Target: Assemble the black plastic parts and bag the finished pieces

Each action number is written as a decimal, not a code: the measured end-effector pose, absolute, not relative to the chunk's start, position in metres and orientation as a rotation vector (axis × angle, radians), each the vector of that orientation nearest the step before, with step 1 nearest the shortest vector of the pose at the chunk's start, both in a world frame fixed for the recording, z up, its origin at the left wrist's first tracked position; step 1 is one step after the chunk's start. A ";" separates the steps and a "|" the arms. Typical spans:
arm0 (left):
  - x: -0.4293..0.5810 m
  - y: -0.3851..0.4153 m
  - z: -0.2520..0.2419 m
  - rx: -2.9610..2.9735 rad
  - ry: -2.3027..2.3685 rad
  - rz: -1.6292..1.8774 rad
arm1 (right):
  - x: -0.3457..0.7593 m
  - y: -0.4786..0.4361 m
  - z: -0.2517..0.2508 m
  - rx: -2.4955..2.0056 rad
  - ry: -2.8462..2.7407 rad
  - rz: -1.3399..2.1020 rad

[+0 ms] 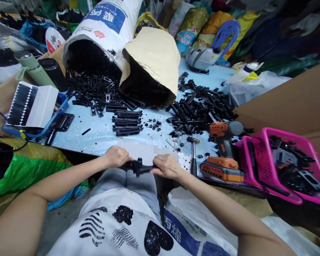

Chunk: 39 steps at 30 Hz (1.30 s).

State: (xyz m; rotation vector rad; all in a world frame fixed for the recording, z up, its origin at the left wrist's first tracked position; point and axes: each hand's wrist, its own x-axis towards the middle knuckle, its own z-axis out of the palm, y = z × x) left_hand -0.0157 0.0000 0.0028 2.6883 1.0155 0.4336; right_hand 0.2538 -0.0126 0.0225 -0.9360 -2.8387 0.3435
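My left hand (116, 156) and my right hand (166, 166) are both closed on the ends of one long black plastic part (138, 166), held level above my lap at the near edge of the table (101, 133). Just beyond my hands lies a neat stack of similar black parts (127, 122). Loose black pieces (200, 106) are heaped to the right of it.
Two open sacks (149, 64) spill black parts at the back. An orange cordless drill (224, 153) and a hammer (193, 153) lie right of my hands, beside pink baskets (282, 167) holding black parts. A white box (33, 105) and flasks (34, 67) stand left.
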 end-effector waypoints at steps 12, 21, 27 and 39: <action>0.043 -0.064 0.009 2.366 0.457 1.653 | 0.152 -0.053 -0.028 -0.622 -1.343 0.633; -0.006 0.022 -0.054 3.063 1.156 0.682 | 0.204 0.152 -0.040 -1.255 -1.953 0.221; -0.020 0.071 -0.044 2.753 1.541 0.509 | 0.184 0.255 -0.037 -1.598 -2.258 -0.010; -0.088 0.217 -0.022 1.729 2.553 0.354 | 0.201 0.273 -0.042 -1.627 -2.071 0.486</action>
